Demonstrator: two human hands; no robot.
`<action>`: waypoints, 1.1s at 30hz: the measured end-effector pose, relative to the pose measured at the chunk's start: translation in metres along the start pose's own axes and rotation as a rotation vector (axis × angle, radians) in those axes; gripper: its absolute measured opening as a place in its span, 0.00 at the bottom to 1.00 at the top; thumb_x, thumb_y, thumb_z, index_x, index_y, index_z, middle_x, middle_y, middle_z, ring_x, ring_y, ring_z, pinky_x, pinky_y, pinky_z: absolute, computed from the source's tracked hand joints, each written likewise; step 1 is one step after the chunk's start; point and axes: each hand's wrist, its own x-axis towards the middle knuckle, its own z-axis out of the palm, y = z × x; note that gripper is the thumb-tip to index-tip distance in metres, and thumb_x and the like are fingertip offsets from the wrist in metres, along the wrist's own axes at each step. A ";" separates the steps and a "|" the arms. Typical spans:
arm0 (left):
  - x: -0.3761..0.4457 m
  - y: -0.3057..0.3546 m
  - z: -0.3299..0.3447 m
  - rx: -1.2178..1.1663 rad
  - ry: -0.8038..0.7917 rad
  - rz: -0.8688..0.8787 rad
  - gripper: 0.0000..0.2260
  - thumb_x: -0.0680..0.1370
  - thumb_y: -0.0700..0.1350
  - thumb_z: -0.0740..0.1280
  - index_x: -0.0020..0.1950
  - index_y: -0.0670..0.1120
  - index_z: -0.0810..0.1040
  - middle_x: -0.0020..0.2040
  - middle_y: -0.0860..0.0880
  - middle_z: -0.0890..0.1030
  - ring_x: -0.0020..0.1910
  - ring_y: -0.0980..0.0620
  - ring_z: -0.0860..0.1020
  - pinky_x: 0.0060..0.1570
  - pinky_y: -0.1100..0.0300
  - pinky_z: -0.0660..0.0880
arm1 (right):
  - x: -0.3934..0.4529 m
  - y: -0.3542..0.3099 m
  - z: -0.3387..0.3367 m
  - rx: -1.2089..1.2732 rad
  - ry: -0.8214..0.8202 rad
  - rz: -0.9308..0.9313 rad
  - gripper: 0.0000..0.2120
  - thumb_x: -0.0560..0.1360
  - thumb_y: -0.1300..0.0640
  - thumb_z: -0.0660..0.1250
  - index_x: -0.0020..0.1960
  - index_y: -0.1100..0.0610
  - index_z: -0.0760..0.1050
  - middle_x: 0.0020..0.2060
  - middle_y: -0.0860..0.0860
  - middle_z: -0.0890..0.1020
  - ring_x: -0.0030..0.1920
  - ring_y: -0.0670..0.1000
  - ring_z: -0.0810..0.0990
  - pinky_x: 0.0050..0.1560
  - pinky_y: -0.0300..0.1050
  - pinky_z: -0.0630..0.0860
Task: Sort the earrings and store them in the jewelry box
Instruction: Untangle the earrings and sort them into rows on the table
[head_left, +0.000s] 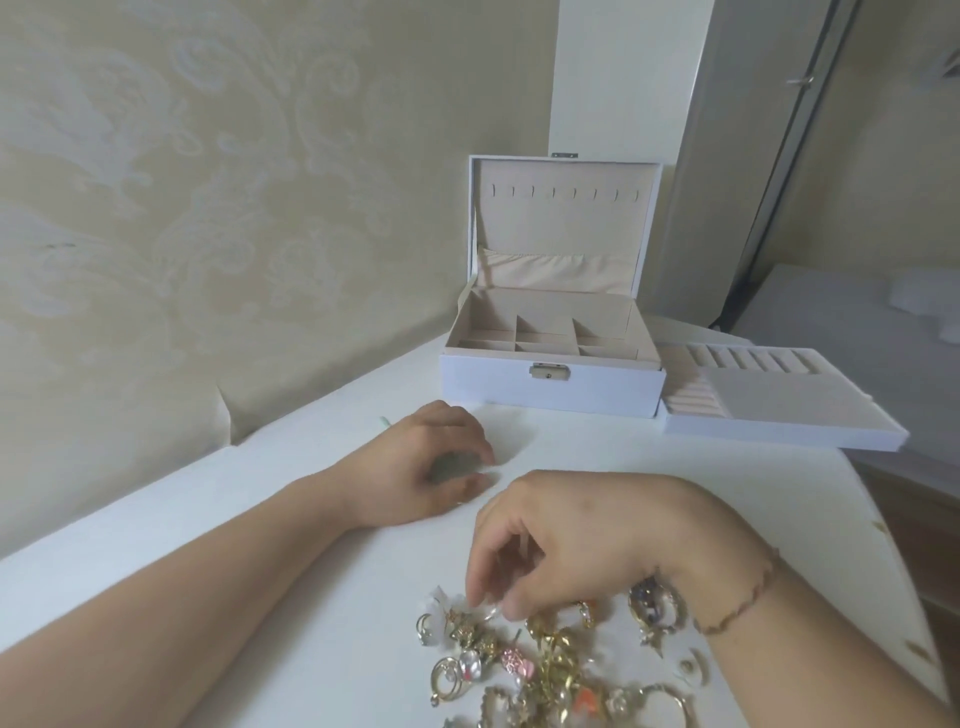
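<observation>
A heap of gold, pearl and pink earrings (550, 670) lies on the white table (649, 457) at the near edge. My right hand (587, 540) hovers over the heap's upper left, its fingertips pinching a small pale earring (485, 613). My left hand (431, 462) rests on the table farther back, fingers loosely curled; I see nothing held in it. The white jewelry box (550, 384) stands open at the back, lid upright, its beige compartments showing nothing inside.
A removable beige tray (779, 400) with ring rolls sits right of the box, at the table's right edge. A patterned wall runs along the left and back. A small green object (383, 421) lies beyond my left hand.
</observation>
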 end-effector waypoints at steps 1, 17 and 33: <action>0.002 0.003 0.001 -0.012 0.002 0.009 0.15 0.76 0.54 0.65 0.53 0.45 0.83 0.51 0.50 0.80 0.53 0.52 0.77 0.57 0.65 0.71 | -0.004 -0.002 -0.002 0.030 -0.022 0.000 0.11 0.75 0.60 0.69 0.53 0.47 0.82 0.46 0.45 0.83 0.39 0.39 0.78 0.43 0.35 0.76; 0.001 0.002 -0.001 0.133 -0.005 -0.012 0.20 0.75 0.65 0.62 0.60 0.57 0.79 0.60 0.60 0.75 0.63 0.53 0.68 0.66 0.49 0.63 | -0.069 0.040 0.020 -0.055 0.457 0.268 0.06 0.72 0.46 0.72 0.47 0.44 0.79 0.44 0.39 0.78 0.45 0.38 0.74 0.49 0.38 0.74; 0.014 0.046 0.008 -0.141 0.122 0.020 0.15 0.80 0.55 0.60 0.57 0.49 0.82 0.52 0.59 0.82 0.56 0.53 0.75 0.59 0.49 0.71 | -0.054 0.027 0.004 0.257 0.701 0.154 0.06 0.69 0.62 0.76 0.38 0.52 0.82 0.34 0.49 0.83 0.29 0.38 0.74 0.33 0.30 0.69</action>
